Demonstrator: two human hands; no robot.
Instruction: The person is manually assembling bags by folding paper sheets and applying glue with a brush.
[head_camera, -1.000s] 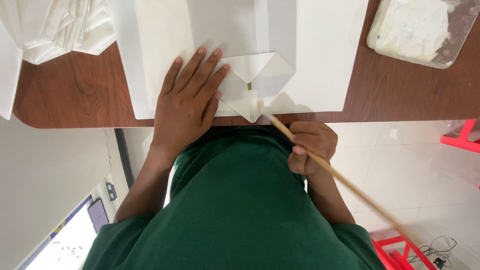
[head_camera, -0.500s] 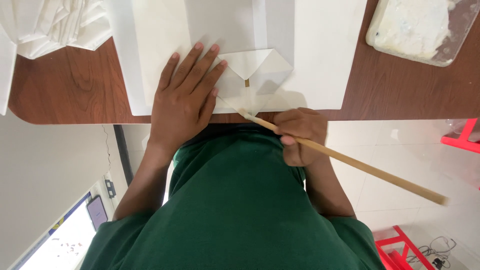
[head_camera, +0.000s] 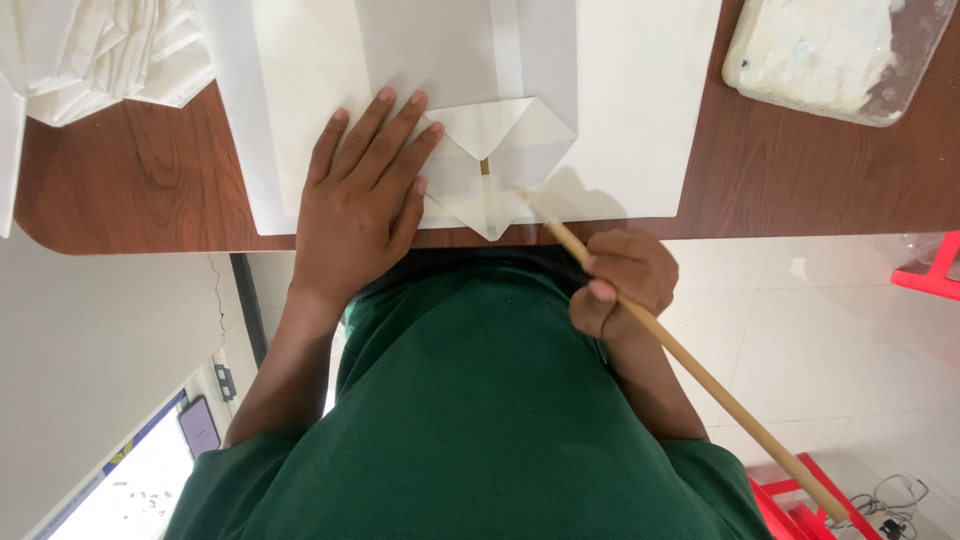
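My left hand (head_camera: 358, 200) lies flat, fingers spread, on white paper (head_camera: 300, 100) at the near edge of a brown wooden table (head_camera: 130, 190). Its fingertips press beside a folded white paper piece (head_camera: 500, 150) with pointed flaps. My right hand (head_camera: 622, 280) is closed around a long thin wooden stick (head_camera: 700, 375). The stick's tip touches the near right edge of the folded piece. The stick's far end reaches down to the lower right, past my green shirt.
A stack of folded white paper (head_camera: 110, 50) sits at the table's upper left. A shallow tray with white paste (head_camera: 835, 50) stands at the upper right. Red frame parts (head_camera: 935, 270) and a white tiled floor lie to the right.
The stick has swung steeper, its far end dropping toward the lower right, while the tip stays at the folded piece. My left hand has kept its place on the paper.
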